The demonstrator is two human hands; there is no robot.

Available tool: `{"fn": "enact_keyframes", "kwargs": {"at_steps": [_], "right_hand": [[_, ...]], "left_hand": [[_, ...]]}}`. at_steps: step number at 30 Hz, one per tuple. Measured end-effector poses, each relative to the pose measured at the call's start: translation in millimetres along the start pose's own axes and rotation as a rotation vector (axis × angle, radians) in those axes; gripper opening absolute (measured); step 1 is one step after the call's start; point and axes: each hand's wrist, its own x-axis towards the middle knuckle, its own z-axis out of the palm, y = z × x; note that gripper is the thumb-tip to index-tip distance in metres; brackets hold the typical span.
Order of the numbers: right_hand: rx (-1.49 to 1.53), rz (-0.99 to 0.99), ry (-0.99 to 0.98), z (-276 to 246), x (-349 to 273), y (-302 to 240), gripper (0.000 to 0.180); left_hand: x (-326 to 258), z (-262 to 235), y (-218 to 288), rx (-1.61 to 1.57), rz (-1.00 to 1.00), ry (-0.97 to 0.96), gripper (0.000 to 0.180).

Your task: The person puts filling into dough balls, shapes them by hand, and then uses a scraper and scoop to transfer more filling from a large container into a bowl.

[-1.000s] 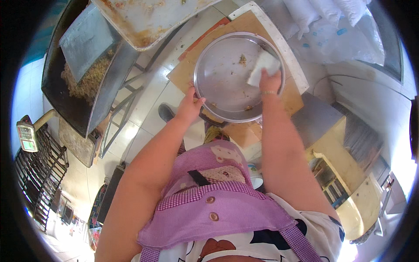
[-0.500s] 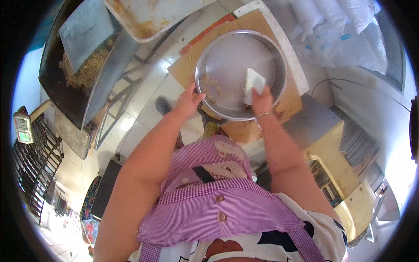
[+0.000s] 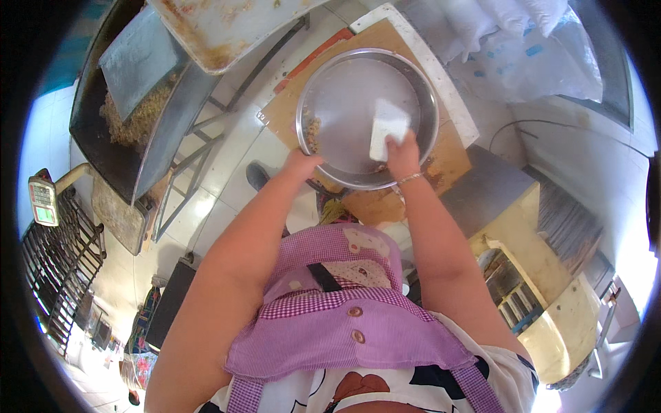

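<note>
A large round steel basin [image 3: 368, 86] sits on brown cardboard [image 3: 451, 155]. My left hand [image 3: 301, 164] is closed over its near left rim. Inside the basin, my right hand [image 3: 403, 157] grips a flat white scraper [image 3: 385, 127] above the floor of the basin, toward the right wall. A small cluster of brownish crumbly food [image 3: 314, 132] lies along the left inner wall. A thin bracelet circles my right wrist.
At the left, a deep dark metal trough [image 3: 165, 131] holds brown crumbly food [image 3: 134, 124] and a grey metal sheet [image 3: 138, 58]. A stained tray [image 3: 227, 31] is at the top. White sacks [image 3: 530, 65] lie far right. A scale display [image 3: 43, 199] stands at the left edge.
The loose food has gone from spread over the basin's left floor to a bunch along its left wall. The scraper is still in my right hand, now more blurred and face-up.
</note>
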Motion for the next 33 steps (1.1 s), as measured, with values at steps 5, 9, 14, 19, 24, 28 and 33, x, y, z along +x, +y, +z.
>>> {"fn": "enact_keyframes", "kwargs": {"at_steps": [5, 9, 14, 19, 24, 28, 33], "right_hand": [[0.962, 0.179, 0.546, -74, -15, 36, 0.045], [0.732, 0.346, 0.610, -92, -33, 135, 0.050], [0.947, 0.446, -0.019, -33, -33, 187, 0.046], [0.527, 0.295, 0.059, 6, 6, 256, 0.048], [0.628, 0.401, -0.151, -9, -9, 85, 0.052], [0.782, 0.091, -0.241, 2, -29, -53, 0.050], [0.858, -0.156, -0.220, 23, -53, -249, 0.035]], "left_hand": [[-19, -17, 14, -0.013, -0.040, 0.094, 0.033], [-61, -33, -8, -0.062, -0.044, 0.161, 0.033], [-181, -88, -43, -0.257, -0.123, 0.285, 0.018], [-292, -169, -96, -0.501, -0.161, 0.461, 0.017], [-377, -208, -187, -1.029, -0.019, 0.790, 0.011], [-374, -283, -234, -1.338, 0.035, 0.913, 0.011], [-328, -393, -264, -1.516, 0.109, 0.964, 0.010]]}}
